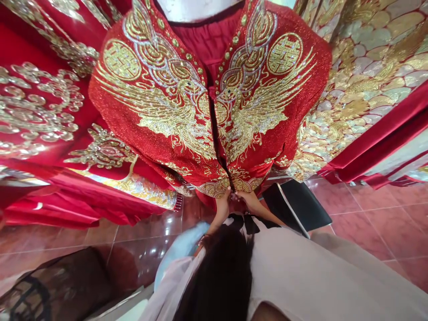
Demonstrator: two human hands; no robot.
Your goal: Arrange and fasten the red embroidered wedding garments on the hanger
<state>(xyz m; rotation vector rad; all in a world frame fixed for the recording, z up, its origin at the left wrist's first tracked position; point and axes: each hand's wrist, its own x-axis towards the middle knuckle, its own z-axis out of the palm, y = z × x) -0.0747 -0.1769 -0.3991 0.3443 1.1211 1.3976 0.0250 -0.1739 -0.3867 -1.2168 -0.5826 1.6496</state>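
A red jacket (pixel 207 102) with gold and silver phoenix embroidery hangs on a white mannequin in front of me. Its two front panels meet along a centre opening (pixel 214 133). My left hand (pixel 222 204) reaches up to the bottom hem (pixel 217 187) left of the opening, fingers pinched on the cloth. My right hand (pixel 249 199) holds the hem of the right panel just beside it. Both hands are close together at the lowest point of the jacket. My dark hair (pixel 220 276) and pale top hide my wrists and forearms in part.
More red and gold embroidered garments (pixel 43 111) hang at the left, and another one (pixel 368 67) hangs at the right. A black flat stand (pixel 301 203) lies on the glossy red tiled floor (pixel 368 214). A dark chair (pixel 50 285) sits at the lower left.
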